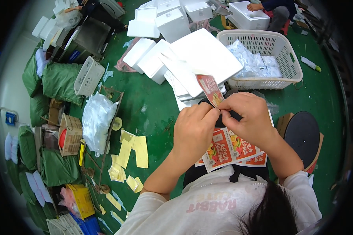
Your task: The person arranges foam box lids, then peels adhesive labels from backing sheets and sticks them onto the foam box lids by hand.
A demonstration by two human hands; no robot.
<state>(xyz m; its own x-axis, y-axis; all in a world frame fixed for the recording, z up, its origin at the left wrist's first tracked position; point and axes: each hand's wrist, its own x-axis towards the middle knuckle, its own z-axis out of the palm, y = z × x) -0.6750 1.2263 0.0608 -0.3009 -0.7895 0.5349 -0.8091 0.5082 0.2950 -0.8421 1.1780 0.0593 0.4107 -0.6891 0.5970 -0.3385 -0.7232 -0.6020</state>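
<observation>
A small printed sticker (209, 88), red with white lettering and food pictures, stands upright between my hands. My right hand (248, 117) pinches its lower right corner between thumb and forefinger. My left hand (194, 126) meets it there, fingertips closed on the lower edge; the exact grip is partly hidden by the fingers. On my lap lie several overlapping printed sticker sheets (218, 148) in the same red and white, partly covered by my hands and wrists. Just beyond my hands is a white foam lid (204, 55), lying over other lids.
White foam boxes (172, 25) stand ahead. A white plastic basket (260, 83) holds wrapped packs (253, 61). To the right is a round black stool seat (301, 139). Yellow paper scraps (141, 152) litter the green floor at left, near a stuffed plastic bag (97, 123). Other people sit farther off.
</observation>
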